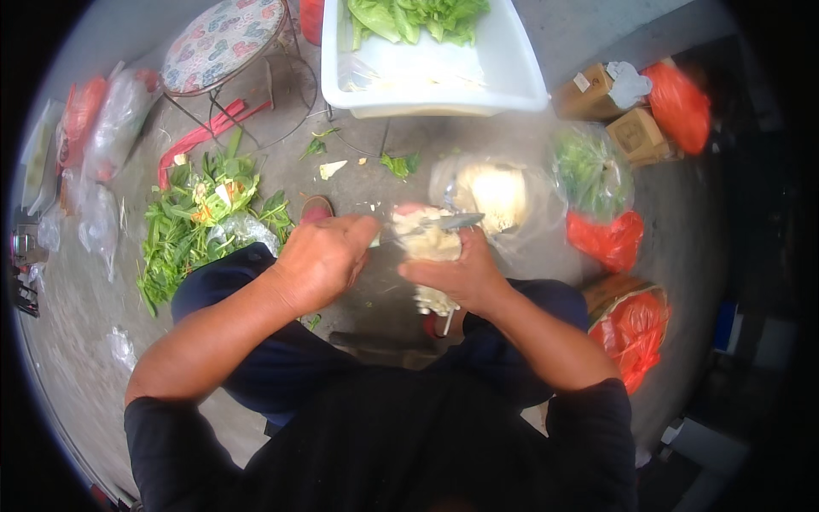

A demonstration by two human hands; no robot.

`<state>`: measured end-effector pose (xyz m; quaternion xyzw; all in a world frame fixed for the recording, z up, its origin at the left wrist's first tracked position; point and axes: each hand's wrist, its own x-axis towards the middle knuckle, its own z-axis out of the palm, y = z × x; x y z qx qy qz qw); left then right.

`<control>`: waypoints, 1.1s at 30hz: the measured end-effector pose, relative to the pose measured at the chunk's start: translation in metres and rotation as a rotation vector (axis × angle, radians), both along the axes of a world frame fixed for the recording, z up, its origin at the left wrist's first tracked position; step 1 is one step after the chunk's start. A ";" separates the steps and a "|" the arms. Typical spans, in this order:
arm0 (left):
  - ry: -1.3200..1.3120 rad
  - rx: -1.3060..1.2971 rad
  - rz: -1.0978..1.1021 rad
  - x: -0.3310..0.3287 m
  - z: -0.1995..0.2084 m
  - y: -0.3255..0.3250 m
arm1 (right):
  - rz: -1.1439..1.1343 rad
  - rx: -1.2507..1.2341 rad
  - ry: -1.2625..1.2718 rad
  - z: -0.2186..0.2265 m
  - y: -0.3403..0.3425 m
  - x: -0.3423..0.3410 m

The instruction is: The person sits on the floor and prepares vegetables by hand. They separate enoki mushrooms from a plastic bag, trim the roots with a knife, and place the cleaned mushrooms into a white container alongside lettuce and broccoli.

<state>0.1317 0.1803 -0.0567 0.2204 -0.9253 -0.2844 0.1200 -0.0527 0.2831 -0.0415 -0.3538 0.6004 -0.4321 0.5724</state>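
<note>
Holding one knife [461, 220], one mushroom bunch [428, 244]: two hands [328, 258] [465, 273].

Your two bare hands, the left hand [328, 256] and the right hand [461, 273], share the scene with one grey-bladed knife [461, 221] and one bunch of pale, thin-stemmed mushrooms [426, 245]. Around you are one transparent plastic bag of pale mushrooms [495, 192], one white rectangular plastic tub [435, 104], one heap of bright green lettuce [418, 19], one round heart-patterned stool [223, 44], one pile of green leafy stalks [183, 222] and one long red strip [205, 136]. At your right stand two brown cardboard boxes [640, 135], three red plastic bags [681, 107] and one clear plastic bag of greens [593, 171]; translucent bags [128, 119] at your left overlap too much to count.
</note>
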 end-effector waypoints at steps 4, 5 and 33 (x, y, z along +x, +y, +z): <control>-0.018 -0.006 0.030 0.003 -0.003 0.001 | 0.031 0.051 -0.015 0.000 0.001 -0.004; -0.024 -0.012 0.044 0.005 -0.004 0.001 | 0.028 0.050 -0.028 0.000 0.002 -0.004; -0.285 0.225 0.042 0.009 0.004 0.003 | 0.180 0.152 0.046 -0.009 -0.002 -0.008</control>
